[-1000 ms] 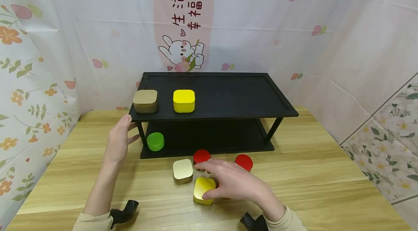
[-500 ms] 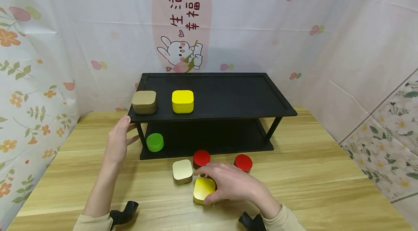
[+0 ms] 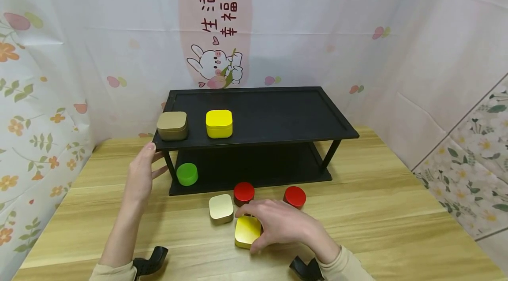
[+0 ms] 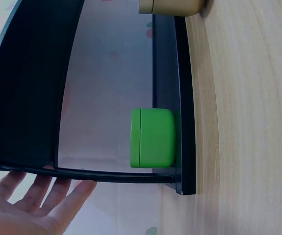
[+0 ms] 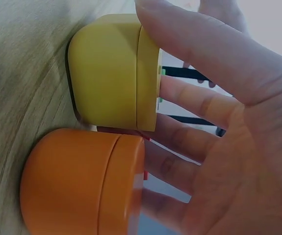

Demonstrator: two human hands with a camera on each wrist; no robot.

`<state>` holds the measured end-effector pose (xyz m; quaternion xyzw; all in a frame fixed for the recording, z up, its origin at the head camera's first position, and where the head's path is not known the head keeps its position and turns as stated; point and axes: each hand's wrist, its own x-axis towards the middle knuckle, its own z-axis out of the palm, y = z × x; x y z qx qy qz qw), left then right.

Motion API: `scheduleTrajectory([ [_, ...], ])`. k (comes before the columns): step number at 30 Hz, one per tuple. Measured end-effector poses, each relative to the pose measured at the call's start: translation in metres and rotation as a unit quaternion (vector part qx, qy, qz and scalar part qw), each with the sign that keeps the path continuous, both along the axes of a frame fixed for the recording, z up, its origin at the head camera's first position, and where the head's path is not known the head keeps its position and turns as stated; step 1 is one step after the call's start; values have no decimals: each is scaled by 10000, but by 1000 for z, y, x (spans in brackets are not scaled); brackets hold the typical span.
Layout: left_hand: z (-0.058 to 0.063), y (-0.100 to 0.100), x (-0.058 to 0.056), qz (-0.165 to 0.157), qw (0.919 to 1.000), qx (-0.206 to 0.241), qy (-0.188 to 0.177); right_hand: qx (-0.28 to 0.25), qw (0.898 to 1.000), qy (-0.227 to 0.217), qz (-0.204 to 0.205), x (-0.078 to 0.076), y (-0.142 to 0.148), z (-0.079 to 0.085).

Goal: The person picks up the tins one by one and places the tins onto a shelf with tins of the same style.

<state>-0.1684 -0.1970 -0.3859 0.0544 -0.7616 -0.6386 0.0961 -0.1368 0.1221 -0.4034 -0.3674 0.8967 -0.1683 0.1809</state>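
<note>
My left hand [image 3: 139,179] is at the left front corner of a black two-tier shelf [image 3: 274,115], fingers [image 4: 57,196] against its corner post. My right hand [image 3: 283,223] is spread over a small yellow lidded box [image 3: 247,230] on the table. In the right wrist view its thumb overlaps the edge of the yellow lid, and the other fingers reach behind the box. An orange lidded box [image 5: 72,181] stands beside the yellow one under this hand, hidden in the head view. Left of the hand sits a pale gold box [image 3: 220,207].
Two red round-lidded boxes, one left [image 3: 244,192] and one right [image 3: 295,196], stand before the shelf. A brown box [image 3: 172,125] and a bright yellow box [image 3: 219,123] sit on its top tier. A green box [image 3: 187,174] is on the lower tier. Printed cloth hangs behind.
The right thumb has shifted slightly right, from over the yellow lid to its front right edge. The boxes stay in place. The left hand stays at the shelf corner; the head view has turned slightly.
</note>
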Motion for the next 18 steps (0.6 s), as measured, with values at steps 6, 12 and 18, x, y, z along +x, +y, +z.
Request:
scheduleTrajectory([
  [6,-1,1,1,81,9999,135,-14,-2,10000,-9,2,0,0,1],
  [12,-1,1,0,82,9999,110,-30,-130,9999,103,38,-1,1,2],
  [18,-1,0,-1,53,9999,91,-3,-319,9995,74,-15,-1,1,4],
])
